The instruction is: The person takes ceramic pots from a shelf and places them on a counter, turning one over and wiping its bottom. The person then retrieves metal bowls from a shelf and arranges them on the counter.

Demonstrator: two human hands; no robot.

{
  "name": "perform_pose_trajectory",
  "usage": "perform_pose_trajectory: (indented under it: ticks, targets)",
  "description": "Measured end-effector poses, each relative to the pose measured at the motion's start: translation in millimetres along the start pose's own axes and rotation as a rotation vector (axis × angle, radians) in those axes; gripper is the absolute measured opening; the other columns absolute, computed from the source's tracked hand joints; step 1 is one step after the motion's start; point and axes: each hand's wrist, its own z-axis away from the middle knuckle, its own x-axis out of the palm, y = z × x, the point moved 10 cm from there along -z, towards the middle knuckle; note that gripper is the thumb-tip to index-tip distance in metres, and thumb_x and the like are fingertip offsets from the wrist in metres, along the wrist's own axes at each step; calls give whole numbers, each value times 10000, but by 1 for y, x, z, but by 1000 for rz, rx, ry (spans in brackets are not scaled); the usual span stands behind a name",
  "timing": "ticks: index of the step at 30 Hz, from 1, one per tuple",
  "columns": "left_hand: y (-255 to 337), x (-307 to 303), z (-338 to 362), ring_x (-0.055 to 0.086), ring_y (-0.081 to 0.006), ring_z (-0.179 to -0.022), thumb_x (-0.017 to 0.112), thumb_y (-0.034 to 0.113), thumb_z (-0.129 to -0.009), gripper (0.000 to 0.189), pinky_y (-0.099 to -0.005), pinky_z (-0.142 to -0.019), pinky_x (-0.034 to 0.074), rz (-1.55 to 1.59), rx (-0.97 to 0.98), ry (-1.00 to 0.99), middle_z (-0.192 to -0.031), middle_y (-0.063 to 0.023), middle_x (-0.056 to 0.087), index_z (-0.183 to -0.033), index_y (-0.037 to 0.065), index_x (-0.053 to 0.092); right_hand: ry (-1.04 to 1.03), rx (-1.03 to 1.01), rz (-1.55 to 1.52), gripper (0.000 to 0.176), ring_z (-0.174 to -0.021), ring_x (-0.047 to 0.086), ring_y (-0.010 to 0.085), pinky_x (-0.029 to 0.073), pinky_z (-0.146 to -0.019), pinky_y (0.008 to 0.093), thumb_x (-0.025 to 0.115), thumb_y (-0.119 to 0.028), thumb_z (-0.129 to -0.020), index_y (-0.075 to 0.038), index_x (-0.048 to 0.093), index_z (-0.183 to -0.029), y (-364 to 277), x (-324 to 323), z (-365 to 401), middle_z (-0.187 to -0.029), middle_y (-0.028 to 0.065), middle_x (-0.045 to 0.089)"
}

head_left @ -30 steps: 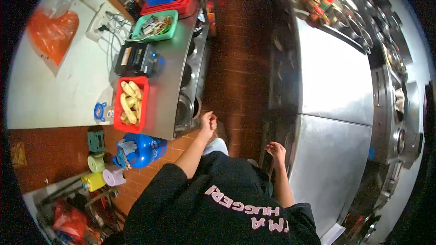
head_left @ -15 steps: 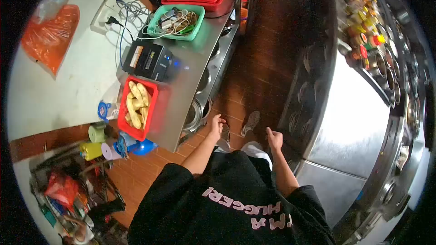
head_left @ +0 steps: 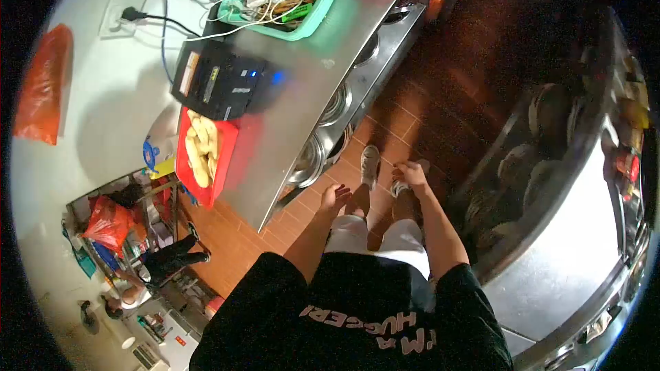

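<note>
Low in front of my body, my left hand hangs in the air with loosely curled, slightly spread fingers and nothing in it. My right hand is farther right, above my shoes, its fingers apart and bent downward, also without an object. Nearest to my left hand is the edge of a steel counter. On that counter a red basket holds several peeled yellowish pieces. A black device with blue lights sits behind it, and a green basket of cables and small items stands beyond.
Metal pots stand on a shelf under the counter. To the right runs a long steel worktop. A tiled floor lies between them. At the lower left a person in dark trousers is near a rack with red bags.
The view has shifted and turned, with the counter now closer and the other person now visible. My right hand has moved inward, and its fingers have loosened and dropped.
</note>
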Motion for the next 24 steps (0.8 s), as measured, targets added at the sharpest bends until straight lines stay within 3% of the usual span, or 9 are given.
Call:
perform_pose_trajectory:
  ticks: [2,3,7,10,12,14,18,22,24]
  targets:
    - [-4,-11,-9,582,-264,-856,478,262,-870,375,-367,-766,496,38,-44,82,-989,-155,565,-1111,-25,464,8,-76,99,226,-763,631,191,498,-669,292,558,-130,-866,20,611,-1026,3,18,-34,-860,114,645]
    - [3,-2,-7,582,-262,-857,459,285,-890,389,-374,-783,496,-113,26,43,-1014,-162,566,-1132,-19,461,-22,-7,45,223,-800,623,196,500,-702,298,530,-101,-867,15,595,-1045,-42,51,-9,-876,112,636]
    - [-6,7,-23,594,-285,-927,412,176,-937,327,-360,-842,494,-79,-54,-97,-1044,-165,579,-1215,6,439,-113,-102,-269,457,-925,585,235,487,-786,385,523,-113,-838,-15,412,-1270,-53,97,-77,-1023,112,585]
    - [-17,4,-35,587,-276,-942,414,172,-937,336,-368,-845,493,-80,-99,-66,-1063,-171,570,-1222,-6,419,-8,-114,-161,550,-944,564,234,473,-800,389,570,-127,-810,-21,360,-1308,-97,133,-90,-1070,116,565]
    - [-24,0,-45,586,-276,-935,431,167,-928,336,-374,-839,497,-127,-96,-150,-1065,-178,564,-1209,-18,420,34,-262,-133,582,-952,553,231,461,-801,364,608,-120,-781,-15,369,-1302,-113,144,-111,-1067,121,567]
    - [-10,17,-37,600,-237,-825,450,169,-911,237,-348,-768,515,-110,9,-155,-939,-138,591,-1059,-2,521,72,-280,-84,598,-957,554,231,459,-795,354,624,-114,-765,-10,370,-1297,-116,149,-130,-1065,126,574]
    - [-4,24,-33,605,-220,-819,464,133,-902,209,-318,-766,513,-197,-66,-28,-923,-120,593,-1055,7,531,184,-379,45,568,-930,566,216,457,-793,331,655,-127,-736,8,423,-1236,-103,141,-173,-1029,142,600]
    - [-1,23,-44,605,-231,-835,475,155,-896,222,-332,-783,509,-282,-28,-110,-922,-119,597,-1056,12,529,306,-275,171,516,-874,583,204,463,-794,322,673,-143,-715,23,475,-1162,-114,130,-149,-977,150,613]
    - [13,29,-36,606,-251,-839,482,188,-888,265,-356,-805,502,-103,-4,-118,-943,-125,604,-1084,14,519,367,-313,177,496,-890,595,316,464,-816,377,697,-230,-660,39,520,-1036,-115,127,-145,-968,200,619]
